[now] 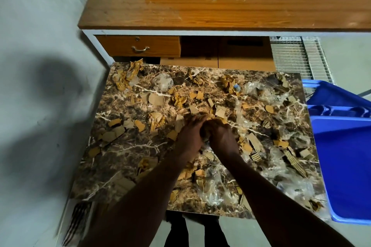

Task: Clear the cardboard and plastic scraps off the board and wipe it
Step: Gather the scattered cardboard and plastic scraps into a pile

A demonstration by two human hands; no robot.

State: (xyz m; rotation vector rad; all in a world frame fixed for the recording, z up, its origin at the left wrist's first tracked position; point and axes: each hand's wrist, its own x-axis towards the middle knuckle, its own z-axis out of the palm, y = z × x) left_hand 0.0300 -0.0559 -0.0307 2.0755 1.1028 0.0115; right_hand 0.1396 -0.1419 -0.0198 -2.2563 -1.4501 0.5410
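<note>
Board: a marble-patterned board (128,146), brown with white veins; every place below is given from it.
Cardboard scraps: torn tan and yellow cardboard scraps (155,99) lie scattered over nearly the whole board, with crumpled clumps along its far edge and flat pieces toward its left side.
Plastic scraps: clear, crinkled plastic scraps (259,89) lie mostly on the board's right half and near its front edge, mixed in among the cardboard.
Left hand: the left hand (189,134) is at the board's centre, fingers curled inward over a small heap of scraps, pressed up against the other hand.
Right hand: the right hand (219,136) is just beside it, fingers curled down around the same heap; what exactly each hand grips is hidden under the fingers.
Bin: a blue plastic bin (345,156) touches the board's right edge.
Tabletop: a worn wooden tabletop (220,0) stands beyond the board's far edge, with a drawer (138,46) under its left part.
Boxes: cardboard boxes (230,62) sit under it, right behind the board.
</note>
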